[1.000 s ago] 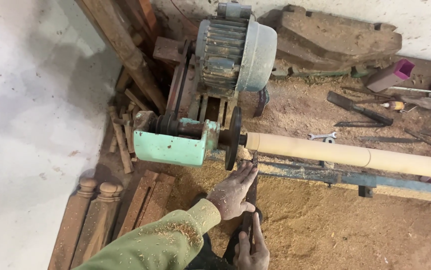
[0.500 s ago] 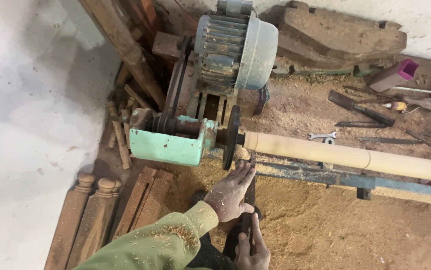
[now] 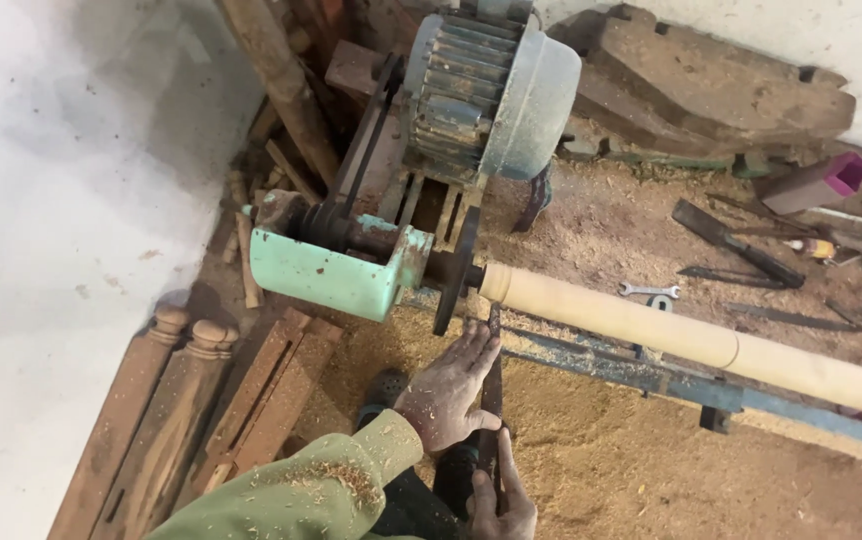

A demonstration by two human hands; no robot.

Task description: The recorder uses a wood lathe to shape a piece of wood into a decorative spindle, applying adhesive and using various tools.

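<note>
A pale round wooden spindle (image 3: pixel 671 325) is mounted on a wood lathe, its left end at the dark faceplate (image 3: pixel 454 270) of the green headstock (image 3: pixel 326 270). My left hand (image 3: pixel 448 392), dusted with sawdust, lies flat over a long dark chisel (image 3: pixel 492 375) whose tip reaches the spindle's left end. My right hand (image 3: pixel 499 500) grips the chisel's lower end at the bottom edge of the view. A green sleeve covers my left arm.
A grey electric motor (image 3: pixel 491 90) with a belt sits behind the headstock. The blue lathe bed (image 3: pixel 651 370) runs right. Chisels and a spanner (image 3: pixel 649 291) lie on the sawdust. Turned balusters (image 3: pixel 151 400) lean at left beside the white wall.
The view has shifted slightly; my hands keep the chisel at the spindle's left end with little visible movement.
</note>
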